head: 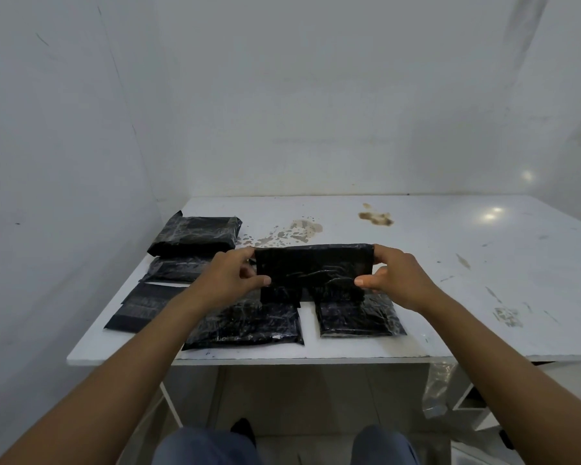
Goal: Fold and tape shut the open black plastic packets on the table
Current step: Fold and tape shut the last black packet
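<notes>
"Where was the thing being worked on?"

"The crinkled black plastic packet [316,268] was up off the white bench [450,263], held level over its near middle. The top edge looked turned over toward the person."

"And the hands?"

"Both had hold of it. The left hand [228,280] pinched the left end, thumb on the near face and fingers behind. The right hand [403,280] did the same at the right end."

"What would make that fold a good one?"

"I'd say keeping both ends level so the crease ran straight, and drawing the film taut sideways. Then the flap should be pressed snug against the contents before the packet was laid flap-up and pinned. That film looked slippery, so I judged it would spring open if either pinch eased."

"Any tape to hand?"

"I saw no roll. Right below lay a glossy black centre packet [245,323] and a glossy black right packet [359,317], side by side near the front edge. A flat matte black packet [141,307] lay further left, and bulky black stacked packets [195,234] sat behind it by the wall. Brown stains [376,218] marked the bench beyond."
</notes>
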